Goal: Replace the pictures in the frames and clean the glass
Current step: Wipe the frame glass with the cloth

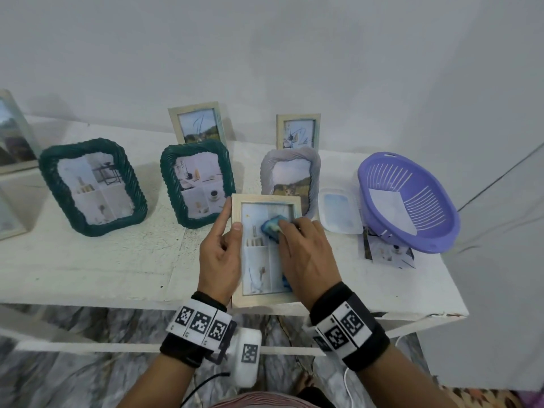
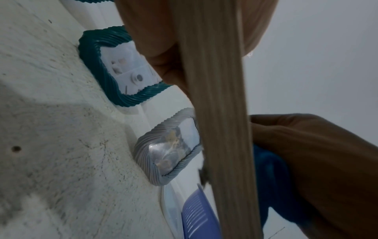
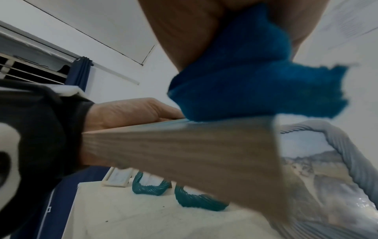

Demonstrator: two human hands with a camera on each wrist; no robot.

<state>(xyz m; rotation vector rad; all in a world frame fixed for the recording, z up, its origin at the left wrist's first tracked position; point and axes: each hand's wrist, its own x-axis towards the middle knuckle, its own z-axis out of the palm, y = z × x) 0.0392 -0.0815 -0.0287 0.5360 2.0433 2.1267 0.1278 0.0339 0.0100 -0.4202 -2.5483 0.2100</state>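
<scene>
Writing: none readable
Frame (image 1: 266, 300): long axis runs away from the person
Left hand (image 1: 219, 260): grips frame's left edge
Right hand (image 1: 306, 254): presses blue cloth (image 1: 272, 226) on glass

Pale wooden picture frame (image 1: 266, 250): right rail hidden under right hand (image 1: 306, 254). Crumpled blue cloth (image 1: 272, 228): mostly covered by that hand. Large glass-fronted frame (image 1: 14, 134), nine o'clock: cropped by picture's edge. Loose printed photos (image 1: 388, 253), three o'clock: partly beneath purple slotted plastic basket (image 1: 412, 201).

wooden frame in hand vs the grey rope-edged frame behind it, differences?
The wooden frame has flat, pale, straight-edged borders; the grey frame has a twisted rope border with rounded corners. The wooden frame is gripped by the left hand while the right hand wipes it with a blue cloth; the grey frame stands untouched on the table. Both hold pictures.
</scene>
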